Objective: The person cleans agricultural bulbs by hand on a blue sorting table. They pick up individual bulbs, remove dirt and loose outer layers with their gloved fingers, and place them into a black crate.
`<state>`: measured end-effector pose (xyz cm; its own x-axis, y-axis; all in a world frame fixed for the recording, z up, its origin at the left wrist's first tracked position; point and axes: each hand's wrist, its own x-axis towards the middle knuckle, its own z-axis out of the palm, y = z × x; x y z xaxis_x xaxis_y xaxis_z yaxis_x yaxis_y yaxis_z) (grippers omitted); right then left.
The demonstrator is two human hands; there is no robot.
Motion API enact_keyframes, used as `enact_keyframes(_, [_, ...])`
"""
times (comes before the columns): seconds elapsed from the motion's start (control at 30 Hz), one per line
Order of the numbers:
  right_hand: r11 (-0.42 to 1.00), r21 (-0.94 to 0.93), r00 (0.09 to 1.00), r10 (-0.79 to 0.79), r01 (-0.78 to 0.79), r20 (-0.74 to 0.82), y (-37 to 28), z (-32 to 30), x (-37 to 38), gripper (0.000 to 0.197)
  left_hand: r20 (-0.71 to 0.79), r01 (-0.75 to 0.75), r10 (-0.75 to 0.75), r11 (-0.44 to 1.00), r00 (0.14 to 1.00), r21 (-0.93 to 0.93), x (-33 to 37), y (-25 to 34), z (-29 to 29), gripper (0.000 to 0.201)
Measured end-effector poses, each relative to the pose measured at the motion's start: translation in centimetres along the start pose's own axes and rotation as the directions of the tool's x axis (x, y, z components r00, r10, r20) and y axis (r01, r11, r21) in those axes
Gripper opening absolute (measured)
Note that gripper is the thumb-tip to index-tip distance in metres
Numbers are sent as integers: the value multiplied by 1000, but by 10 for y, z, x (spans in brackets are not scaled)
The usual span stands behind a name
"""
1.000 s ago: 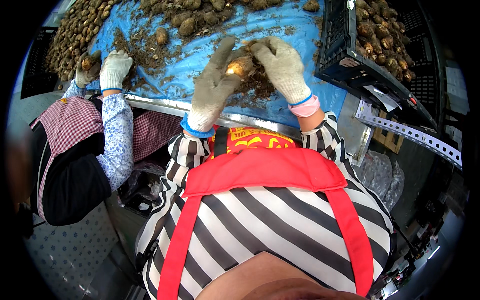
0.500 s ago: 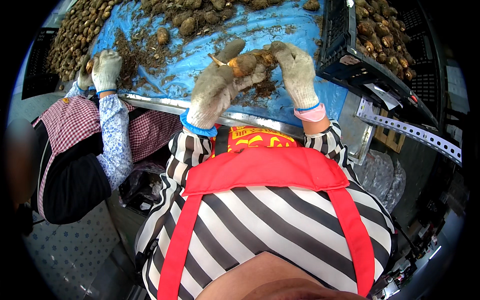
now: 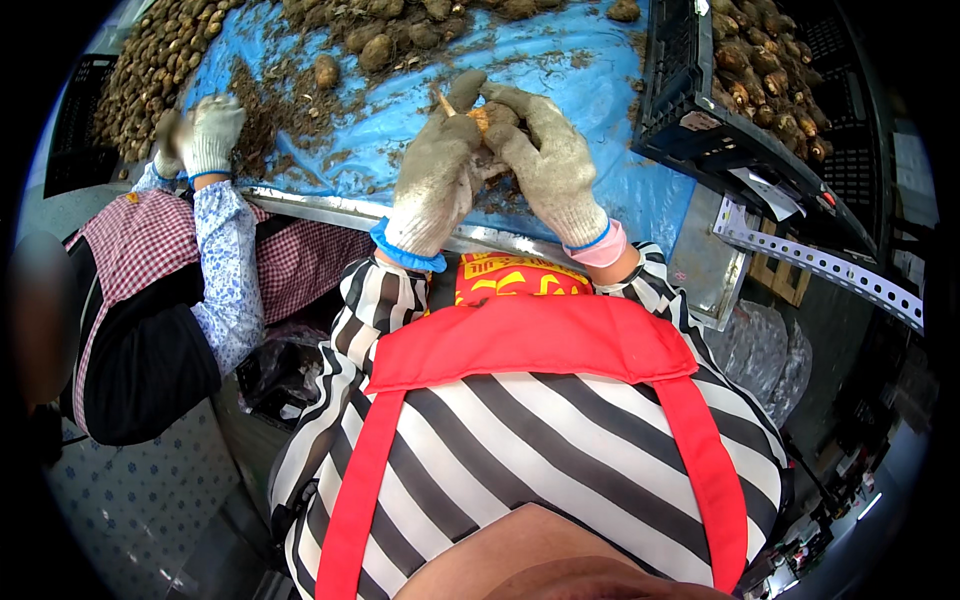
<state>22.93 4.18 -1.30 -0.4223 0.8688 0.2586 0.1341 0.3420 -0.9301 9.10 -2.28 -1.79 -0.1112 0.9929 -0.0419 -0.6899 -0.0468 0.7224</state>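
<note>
Both my hands wear soiled white knit gloves and meet over a blue plastic sheet [image 3: 400, 135]. Between them is a brown, hairy taro corm [image 3: 490, 117], its pale pointed shoot sticking out on the left. My left hand [image 3: 438, 170] is closed round the shoot end, thumb along its near side. My right hand [image 3: 540, 145] has its fingers curled over the other end, hiding most of the corm. Loose root fibres and soil lie on the sheet beneath and around my gloves.
At the right stands a black plastic crate [image 3: 690, 110] of hairy taro. More taro [image 3: 375, 50] and soil [image 3: 265, 110] lie on the far side. To my left, a co-worker's gloved hands [image 3: 208, 135] work beside another heap [image 3: 160, 75]. A perforated metal strip [image 3: 815, 262] juts out at the right.
My right hand has moved left and its fingers now wrap over the taro corm, covering more of it. My left hand keeps hold. The co-worker's hands have shifted slightly.
</note>
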Motion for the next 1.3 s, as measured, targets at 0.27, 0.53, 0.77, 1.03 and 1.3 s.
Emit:
enact_keyframes(0.27, [991,-97,994,101,-97,39,21,-7,17,29,-138,10,9,991,990,132,-3,-4,22,65])
enact_keyframes(0.53, [824,411,920,353,-391,168,26,-16,19,32,-18,72,-75,990,997,-118,-3,-2,13,57])
enact_keyframes(0.77, [965,-254,996,-51,70,80,3,-23,12,29,-77,-8,11,999,997,32,-1,-3,7,64])
enact_keyframes(1.03, [897,-439,992,89,-41,89,2,-14,11,27,-233,162,74,518,970,840,-1,13,21,53])
enact_keyframes(1.3, [958,-103,943,282,-268,177,15,-27,26,28,-54,-46,62,963,997,265,6,-11,-17,46])
